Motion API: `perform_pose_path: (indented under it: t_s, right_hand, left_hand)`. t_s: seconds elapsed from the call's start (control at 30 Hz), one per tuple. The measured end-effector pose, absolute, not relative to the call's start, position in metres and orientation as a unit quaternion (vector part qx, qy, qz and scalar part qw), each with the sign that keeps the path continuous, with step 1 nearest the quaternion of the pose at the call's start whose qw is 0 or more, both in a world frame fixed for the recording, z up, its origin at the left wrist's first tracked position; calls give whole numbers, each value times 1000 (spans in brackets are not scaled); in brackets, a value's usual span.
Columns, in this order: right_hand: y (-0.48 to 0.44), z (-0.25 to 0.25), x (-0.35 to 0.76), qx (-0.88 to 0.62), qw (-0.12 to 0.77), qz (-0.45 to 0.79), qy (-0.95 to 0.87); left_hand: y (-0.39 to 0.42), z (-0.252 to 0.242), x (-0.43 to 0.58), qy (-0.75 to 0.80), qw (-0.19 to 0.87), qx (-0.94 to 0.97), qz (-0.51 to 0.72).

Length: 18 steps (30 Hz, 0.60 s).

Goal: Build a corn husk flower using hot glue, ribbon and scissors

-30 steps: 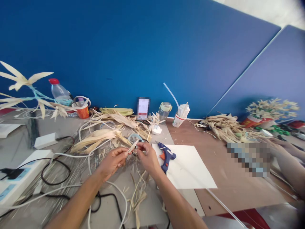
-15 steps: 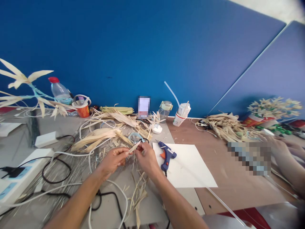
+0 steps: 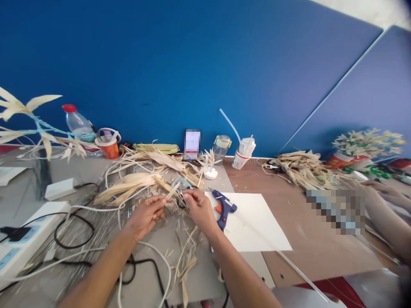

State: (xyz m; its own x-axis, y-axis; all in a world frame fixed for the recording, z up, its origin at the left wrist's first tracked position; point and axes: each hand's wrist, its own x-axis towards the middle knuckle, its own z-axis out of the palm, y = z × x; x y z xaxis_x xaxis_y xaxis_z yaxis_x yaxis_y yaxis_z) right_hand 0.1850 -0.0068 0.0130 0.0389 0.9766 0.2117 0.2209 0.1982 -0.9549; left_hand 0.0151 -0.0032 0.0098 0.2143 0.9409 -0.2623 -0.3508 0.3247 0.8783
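My left hand (image 3: 146,214) pinches a short pale strip of dried husk (image 3: 172,191) that points up and to the right. My right hand (image 3: 199,206) is closed in a pinch just right of it, over a pile of husk scraps (image 3: 150,179); what it grips is too small to make out. A blue glue gun (image 3: 224,206) lies right beside my right hand, on the edge of a white sheet of paper (image 3: 257,222).
White and black cables (image 3: 77,222) and a power strip (image 3: 19,244) lie at the left. A bottle (image 3: 77,122), cups (image 3: 109,147) and a jar (image 3: 222,147) stand along the blue partition. Another person's hands (image 3: 382,201) work at the right near a husk heap (image 3: 305,169).
My left hand has drawn slightly left with the husk strip, so the two hands are a little further apart. The view has shifted a touch.
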Motion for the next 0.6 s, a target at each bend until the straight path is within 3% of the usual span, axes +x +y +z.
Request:
perform_pose_path:
  t_s: [0.27, 0.47, 0.6]
  right_hand:
    - [-9, 8, 174, -475, 509, 300, -653]
    - [-4, 5, 174, -465, 497, 529, -507]
    - [-3, 5, 176, -437, 518, 582, -449]
  left_hand:
    - [-4, 3, 16, 400, 725, 354, 434]
    - [-5, 4, 17, 402, 724, 338, 447]
    - [-4, 4, 16, 407, 716, 319, 469]
